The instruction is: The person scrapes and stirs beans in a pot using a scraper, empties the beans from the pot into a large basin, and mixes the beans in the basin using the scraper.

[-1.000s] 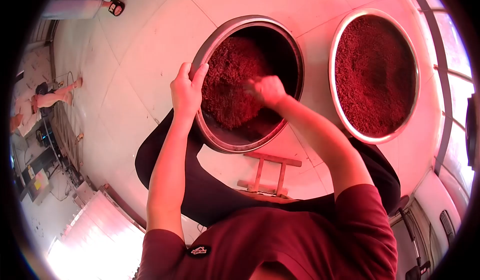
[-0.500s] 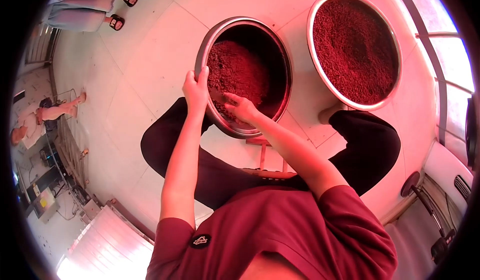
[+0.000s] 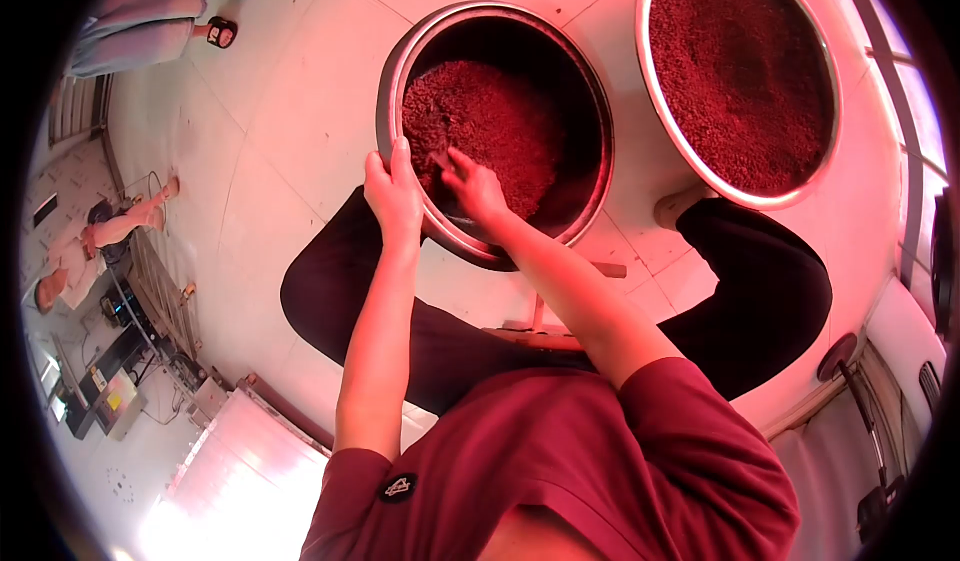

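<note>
A deep dark pot (image 3: 597, 161) is tilted in front of me, partly filled with dark reddish grains (image 3: 490, 121). My left hand (image 3: 395, 196) is closed on the pot's near left rim. Inside the pot, low on its left side, my right hand (image 3: 476, 187) pinches a small dark flat tool (image 3: 441, 160), whose kind I cannot make out. The tool's far end meets the grains there. To the right stands a wide pale-rimmed basin (image 3: 838, 111) heaped with similar grains (image 3: 740, 81).
My bent legs (image 3: 745, 291) flank the pot. Under my right forearm shows a small wooden stool (image 3: 540, 333). Another person's legs (image 3: 140, 21) are at the upper left, and a second person (image 3: 75, 266) is at the far left. A fan-like stand (image 3: 860, 401) is at the right.
My view has shifted, so the pot appears larger and the basin farther to the upper right. My right hand and its tool have moved upward along the pot's left side. My left hand keeps the rim.
</note>
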The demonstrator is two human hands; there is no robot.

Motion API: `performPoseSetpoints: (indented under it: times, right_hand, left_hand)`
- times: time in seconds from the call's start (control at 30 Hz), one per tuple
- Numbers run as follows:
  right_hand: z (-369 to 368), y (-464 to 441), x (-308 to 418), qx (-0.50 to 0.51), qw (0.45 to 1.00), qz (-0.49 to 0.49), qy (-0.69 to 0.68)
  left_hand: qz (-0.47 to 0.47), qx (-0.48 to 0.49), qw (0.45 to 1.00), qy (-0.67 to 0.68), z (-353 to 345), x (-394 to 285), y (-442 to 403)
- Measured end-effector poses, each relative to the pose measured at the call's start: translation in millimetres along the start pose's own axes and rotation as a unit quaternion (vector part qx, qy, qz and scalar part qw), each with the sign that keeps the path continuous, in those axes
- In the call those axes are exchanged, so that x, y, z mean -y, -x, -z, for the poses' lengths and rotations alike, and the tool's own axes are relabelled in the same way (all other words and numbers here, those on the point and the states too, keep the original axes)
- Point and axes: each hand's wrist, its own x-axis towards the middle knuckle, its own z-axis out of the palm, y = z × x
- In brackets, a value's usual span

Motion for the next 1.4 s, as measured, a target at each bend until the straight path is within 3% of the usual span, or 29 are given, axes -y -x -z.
performPoseSetpoints:
  times: [0.1, 0.17, 0.2, 0.27, 0.37, 0.5, 0.57, 0.7, 0.83, 0.9, 0.97, 1.03, 1.07, 1.1, 1.2, 1.27, 1.3, 1.33, 1.4]
  right_hand:
    - [-17.5, -69.0, -7.6, -0.123, 0.987, -0.018, -0.104]
    - [24.5, -82.4, 29.7, -0.002, 0.938, -0.246, -0.245]
    - [38.8, -79.0, 38.3, 0.014, 0.933, -0.243, -0.264]
    - [42.2, -62.5, 2.6, 0.011, 0.985, -0.102, -0.140]
    - [61.9, -1.5, -21.1, 0.044, 0.997, 0.030, 0.056]
    - [61.2, 53.4, -9.9, 0.090, 0.986, 0.002, 0.139]
    - [52.5, 50.1, -8.3, 0.058, 0.982, 0.002, 0.179]
    - [28.4, 49.3, -26.2, 0.000, 0.977, 0.029, 0.212]
    - [10.3, 8.9, -18.7, -0.111, 0.981, 0.144, 0.064]
    - [5.4, -38.5, -7.7, -0.065, 0.992, 0.043, 0.099]
    - [7.3, -92.3, 0.1, -0.106, 0.990, 0.024, 0.095]
    - [5.9, -143.8, -30.7, -0.072, 0.991, -0.088, -0.073]
    - [43.9, -118.7, 14.2, 0.033, 0.931, -0.210, -0.297]
    - [55.9, -110.0, 11.3, 0.055, 0.929, -0.182, -0.319]
    - [79.1, -59.7, -9.4, 0.072, 0.962, -0.165, -0.207]
    - [60.8, -12.2, -48.0, -0.008, 0.997, -0.054, -0.057]
    - [61.1, 17.2, -42.8, -0.001, 0.998, 0.030, 0.054]
    - [60.7, 38.1, -23.9, 0.044, 0.992, -0.030, 0.112]
    - [55.2, 51.9, -21.2, 0.043, 0.986, -0.022, 0.161]
  left_hand:
    - [-0.005, -0.006, 1.000, -0.001, -4.5, 2.6, 12.1]
    - [0.005, -0.004, 1.000, -0.004, -0.5, 8.6, 17.0]
    - [0.002, -0.003, 1.000, -0.004, 2.0, 13.7, 15.7]
    - [0.007, -0.004, 1.000, 0.009, 4.5, 16.0, 12.2]
    - [-0.009, 0.009, 0.999, 0.053, 0.1, 4.6, 10.9]
    - [-0.010, 0.031, 0.999, 0.030, -4.4, 0.2, 18.7]
    - [-0.072, 0.024, 0.997, -0.018, -9.3, 11.3, 14.8]
    - [-0.096, 0.012, 0.993, -0.072, -10.5, 14.9, 5.3]
    - [-0.041, 0.039, 0.998, -0.039, -7.0, -5.5, 18.1]
    - [-0.073, 0.020, 0.997, -0.012, -8.4, -6.3, 22.4]
    - [-0.037, 0.027, 0.999, -0.016, -6.4, 0.9, 19.9]
    - [-0.015, 0.019, 1.000, -0.008, -4.6, 14.6, 16.2]
    - [-0.011, 0.018, 1.000, -0.008, -3.5, 16.7, 17.3]
    - [-0.014, 0.015, 1.000, -0.003, -4.8, 16.6, 15.7]
    - [-0.018, 0.014, 1.000, 0.006, -5.3, 12.9, 17.9]
    - [-0.022, 0.011, 1.000, 0.007, -4.3, 10.7, 16.9]
    - [-0.024, 0.017, 0.999, 0.014, -4.9, 10.1, 16.4]
    - [-0.027, 0.020, 0.999, 0.022, -6.4, 10.1, 15.4]
    - [-0.024, 0.023, 0.999, 0.013, -7.7, 13.1, 16.1]
